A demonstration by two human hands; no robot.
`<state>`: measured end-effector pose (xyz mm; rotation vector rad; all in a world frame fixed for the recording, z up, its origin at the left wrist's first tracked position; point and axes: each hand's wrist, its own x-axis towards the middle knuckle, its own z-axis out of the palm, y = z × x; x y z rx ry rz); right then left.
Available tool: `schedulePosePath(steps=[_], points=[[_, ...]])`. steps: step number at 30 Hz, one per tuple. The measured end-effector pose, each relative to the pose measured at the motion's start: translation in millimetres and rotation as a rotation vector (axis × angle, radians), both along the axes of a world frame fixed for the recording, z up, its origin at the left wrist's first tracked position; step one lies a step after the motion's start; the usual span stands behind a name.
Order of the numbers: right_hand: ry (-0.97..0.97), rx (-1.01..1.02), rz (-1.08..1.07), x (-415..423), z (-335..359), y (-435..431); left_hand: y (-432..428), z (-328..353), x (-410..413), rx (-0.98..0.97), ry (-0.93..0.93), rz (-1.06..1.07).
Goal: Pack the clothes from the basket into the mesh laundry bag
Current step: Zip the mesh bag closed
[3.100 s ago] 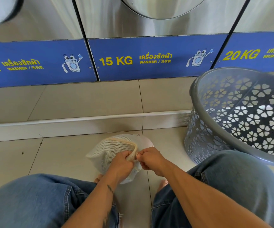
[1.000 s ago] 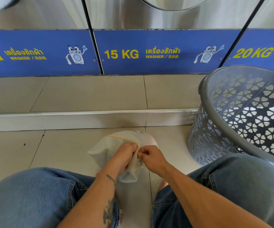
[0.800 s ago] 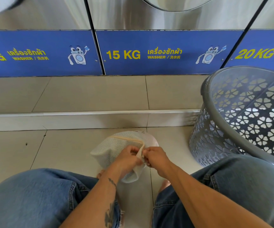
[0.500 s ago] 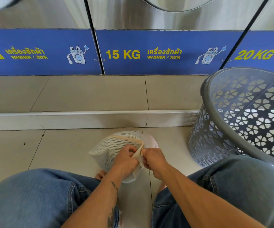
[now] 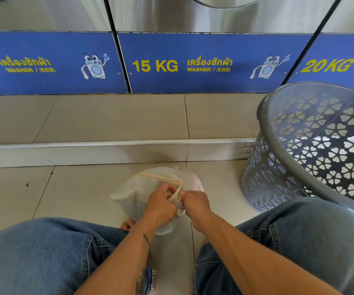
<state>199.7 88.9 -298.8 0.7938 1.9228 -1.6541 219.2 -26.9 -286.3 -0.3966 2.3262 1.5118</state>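
A stuffed white mesh laundry bag sits on the tiled floor between a crouching person's knees, just short of the raised step below the washers. Over the last three seconds little has shifted: both hands remain pinched at the end of the bag's beige zip seam, which now appears drawn almost fully closed, suggesting the packing is done and only the fastening is left. The left hand clamps the bunched mesh and seam end; the right hand nips what looks like the zip tab. What fills the bag cannot be made out through the mesh. The grey plastic laundry basket, tilted beside the right knee, shows no clothes in its visible part.
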Motion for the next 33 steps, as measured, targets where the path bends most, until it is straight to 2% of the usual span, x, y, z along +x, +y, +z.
schedulePosePath(steps=[10,16,21,27,33], points=[[-0.025,0.014,-0.007,-2.7,-1.3,-1.1,0.5,0.5,0.2,0.013,0.006,-0.008],[0.080,0.055,0.154,-0.8,-6.2,3.8,-1.2,-3.9,2.2,0.089,-0.071,0.060],[0.095,0.048,0.250,-1.5,-8.6,9.6,-4.5,-7.0,0.1,0.123,-0.137,0.078],[0.164,0.110,0.405,-5.4,-11.8,19.7,-3.4,-11.7,-3.6,0.101,-0.187,0.111],[0.248,0.194,0.488,-2.8,-14.3,24.5,2.1,1.0,-13.5,0.002,-0.115,0.178]])
